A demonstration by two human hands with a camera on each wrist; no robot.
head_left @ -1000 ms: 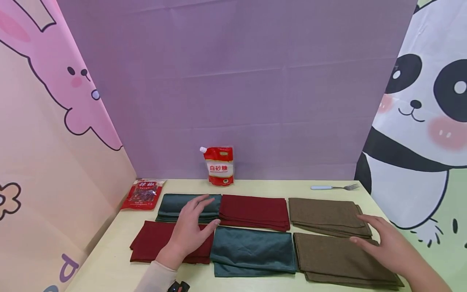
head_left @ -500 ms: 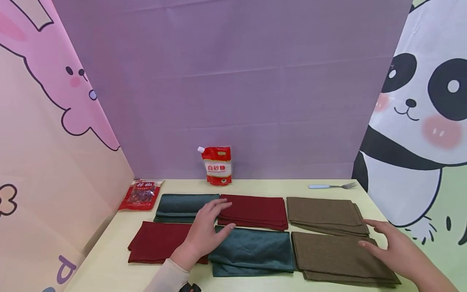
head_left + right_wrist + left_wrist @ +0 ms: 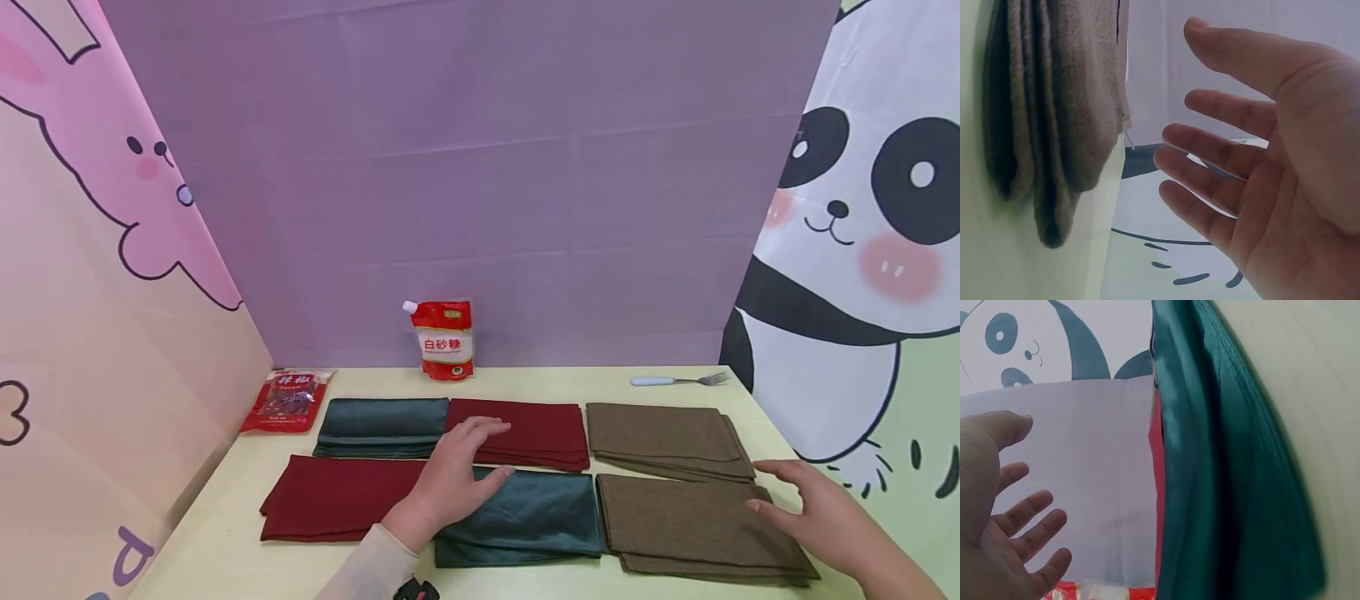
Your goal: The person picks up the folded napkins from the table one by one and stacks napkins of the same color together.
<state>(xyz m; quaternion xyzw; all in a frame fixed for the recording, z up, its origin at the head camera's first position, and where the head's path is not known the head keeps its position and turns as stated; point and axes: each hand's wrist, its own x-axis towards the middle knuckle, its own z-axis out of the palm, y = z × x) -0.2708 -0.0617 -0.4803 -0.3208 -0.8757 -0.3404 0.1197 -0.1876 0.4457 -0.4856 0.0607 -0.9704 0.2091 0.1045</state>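
Fingers loose, holding nothing, on your left hand; it hovers over the front teal cloth, forearm slanting forward and right, thumb pointing right. Your right hand, also empty, fingers slightly bent, forearm slanting forward and left, is apart from the front brown cloth, just above its right end. Both cloths lie folded, long axes side to side. Left of your left hand: front red cloth, same direction. Forward-left of your right hand: back brown cloth, then fork, tines right.
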